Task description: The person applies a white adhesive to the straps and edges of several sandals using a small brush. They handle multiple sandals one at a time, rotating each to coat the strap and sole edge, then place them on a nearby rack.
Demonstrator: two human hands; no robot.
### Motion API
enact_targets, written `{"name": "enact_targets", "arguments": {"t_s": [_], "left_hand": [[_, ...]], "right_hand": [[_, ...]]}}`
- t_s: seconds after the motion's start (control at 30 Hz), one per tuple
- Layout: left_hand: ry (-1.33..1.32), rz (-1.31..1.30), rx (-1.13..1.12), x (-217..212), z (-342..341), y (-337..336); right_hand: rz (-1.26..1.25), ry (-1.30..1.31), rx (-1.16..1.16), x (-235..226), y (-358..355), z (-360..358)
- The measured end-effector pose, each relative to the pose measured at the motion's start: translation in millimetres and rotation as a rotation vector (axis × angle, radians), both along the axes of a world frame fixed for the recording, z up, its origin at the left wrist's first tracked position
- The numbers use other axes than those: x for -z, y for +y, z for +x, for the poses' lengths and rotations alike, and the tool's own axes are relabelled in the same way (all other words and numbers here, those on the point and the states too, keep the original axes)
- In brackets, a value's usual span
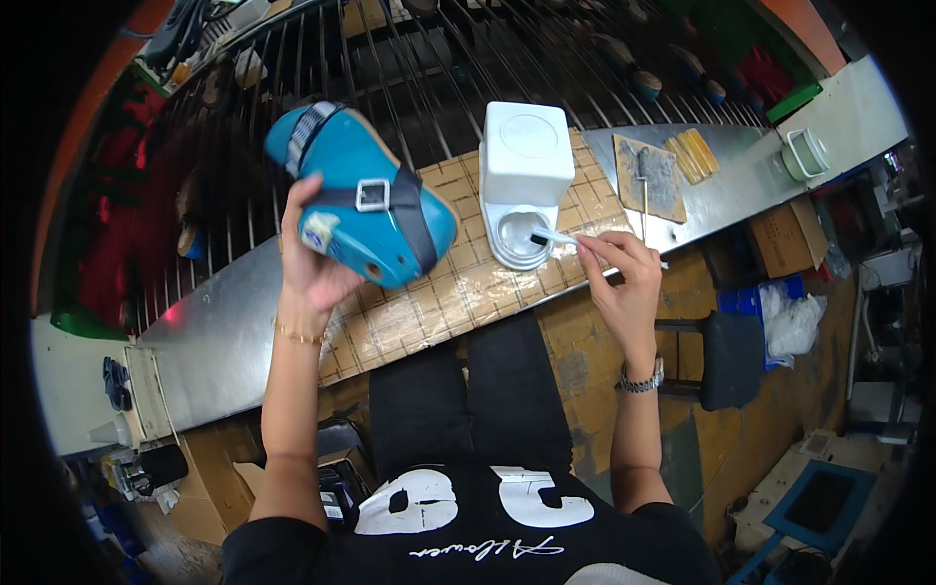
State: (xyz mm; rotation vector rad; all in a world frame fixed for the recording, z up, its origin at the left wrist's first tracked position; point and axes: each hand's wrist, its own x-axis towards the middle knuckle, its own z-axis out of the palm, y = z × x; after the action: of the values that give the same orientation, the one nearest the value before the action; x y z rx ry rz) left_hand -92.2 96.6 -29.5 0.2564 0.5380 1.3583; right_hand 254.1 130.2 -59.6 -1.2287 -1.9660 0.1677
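In my left hand (317,258) is a blue shoe last (341,219) fitted with dark sandal straps, one with a square silver buckle (372,195). I hold it tilted above the left part of the work surface, my fingers partly hidden behind it. My right hand (624,278) pinches a small light-handled brush (558,236) between thumb and fingers. Its dark bristle end is at the round open cup (520,239) at the front of a white plastic dispenser (526,156). Whether the bristles touch the whitish contents, I cannot tell.
Brown taped cardboard (439,302) covers part of the metal bench (219,341). On the right lie a stained board (655,195) with a thin-handled tool and a yellow block (691,156). Metal rods (429,78) carrying several shoes stretch beyond. A dark chair (731,361) stands at right.
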Motion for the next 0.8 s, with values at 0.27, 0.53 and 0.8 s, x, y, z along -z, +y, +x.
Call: {"name": "enact_targets", "arguments": {"t_s": [0.27, 0.53, 0.8], "left_hand": [[0.413, 0.379, -0.218, -16, 29, -65], [0.822, 0.477, -0.386, -50, 39, -101], [1.281, 0.230, -0.694, -14, 56, -103]], "right_hand": [[0.111, -0.200, -0.061, -1, 9, -17], [0.148, -0.280, -0.066, -5, 6, -22], [-0.711, 0.406, -0.038, 20, 4, -9]]}}
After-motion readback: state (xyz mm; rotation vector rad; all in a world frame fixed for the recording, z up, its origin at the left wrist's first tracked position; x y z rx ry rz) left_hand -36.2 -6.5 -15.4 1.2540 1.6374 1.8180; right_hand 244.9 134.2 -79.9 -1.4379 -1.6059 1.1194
